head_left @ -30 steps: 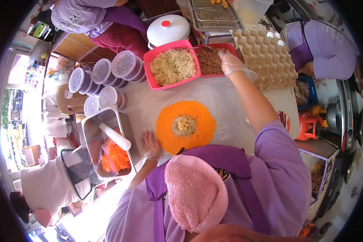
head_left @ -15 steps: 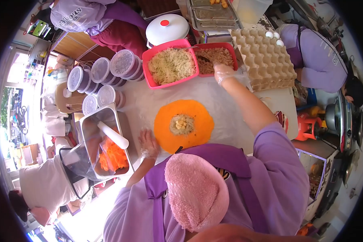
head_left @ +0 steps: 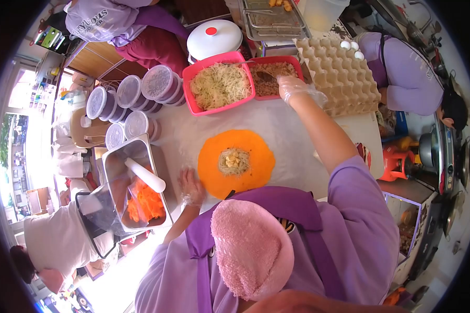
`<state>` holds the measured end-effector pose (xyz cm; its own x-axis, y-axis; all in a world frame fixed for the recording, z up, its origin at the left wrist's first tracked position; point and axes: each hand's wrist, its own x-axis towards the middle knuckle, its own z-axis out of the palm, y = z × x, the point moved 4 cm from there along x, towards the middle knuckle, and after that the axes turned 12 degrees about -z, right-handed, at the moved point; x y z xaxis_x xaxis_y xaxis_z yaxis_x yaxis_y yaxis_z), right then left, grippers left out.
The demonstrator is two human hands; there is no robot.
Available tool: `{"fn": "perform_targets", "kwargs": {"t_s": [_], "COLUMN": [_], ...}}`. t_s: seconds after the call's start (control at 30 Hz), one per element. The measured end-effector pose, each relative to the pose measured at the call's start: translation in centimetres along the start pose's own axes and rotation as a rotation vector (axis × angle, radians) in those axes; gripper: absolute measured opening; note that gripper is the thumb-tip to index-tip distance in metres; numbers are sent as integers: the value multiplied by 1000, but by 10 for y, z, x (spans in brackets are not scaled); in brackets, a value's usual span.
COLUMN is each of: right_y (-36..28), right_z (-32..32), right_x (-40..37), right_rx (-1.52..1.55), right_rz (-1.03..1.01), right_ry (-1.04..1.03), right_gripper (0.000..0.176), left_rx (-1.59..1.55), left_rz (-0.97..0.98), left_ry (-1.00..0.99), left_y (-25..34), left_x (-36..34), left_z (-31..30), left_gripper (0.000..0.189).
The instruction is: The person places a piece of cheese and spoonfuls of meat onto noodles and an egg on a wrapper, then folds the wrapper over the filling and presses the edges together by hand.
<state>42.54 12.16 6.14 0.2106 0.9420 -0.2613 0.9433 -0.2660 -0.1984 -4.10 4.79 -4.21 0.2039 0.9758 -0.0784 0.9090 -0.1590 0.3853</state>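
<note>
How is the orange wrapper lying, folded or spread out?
Spread flat: the orange wrapper lies as a full round, its heap of filling uncovered in the middle.

Bare tabletop around orange wrap, tubs behind, egg tray right, pan left

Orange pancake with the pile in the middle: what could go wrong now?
The right hand holds a spoon in the red tub of brown filling; bits might drop on the table on the way to the orange pancake. That hand is close to the egg tray, so it could bump it. The left hand lies by the pancake's edge and might snag it.
</note>
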Motion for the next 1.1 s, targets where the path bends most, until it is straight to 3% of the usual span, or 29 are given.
{"fn": "perform_targets", "kwargs": {"t_s": [0.07,0.1,0.23,0.3,0.33,0.4,0.7,0.83,0.97,1.1], "right_y": [-5,-10,-19,-24,-29,-29,-46,-62,-42,-57], "right_z": [-20,-18,40,18,3,-13,5,-38,-40,-36], "right_x": [-4,-8,15,11,12,8,24,-4,21,10], "right_rx": [147,152,-48,-11,-28,105,51,58,18,-61], "right_rz": [96,94,-73,-84,-97,74,18,78,70,24], "right_ry": [203,204,93,-38,-6,98,-58,-139,-63,-113], "right_gripper": [35,35,34,36,36,36,31,30,27,27], "left_rx": [6,10,-2,-33,-24,-19,-7,-8,-9,-14], "left_rz": [-4,-4,-11,-17,-22,-27,-11,-33,-47,-16], "left_ry": [10,13,13,42,23,12,-17,-30,-34,24], "left_y": [-2,-5,-6,0,-1,0,-1,4,3,3], "left_x": [3,-1,4,3,3,1,0,0,0,1], "left_z": [4,7,6,0,1,-1,1,-3,-3,0], "left_gripper": [49,49,49,50,50,50,51,51,51,50]}}
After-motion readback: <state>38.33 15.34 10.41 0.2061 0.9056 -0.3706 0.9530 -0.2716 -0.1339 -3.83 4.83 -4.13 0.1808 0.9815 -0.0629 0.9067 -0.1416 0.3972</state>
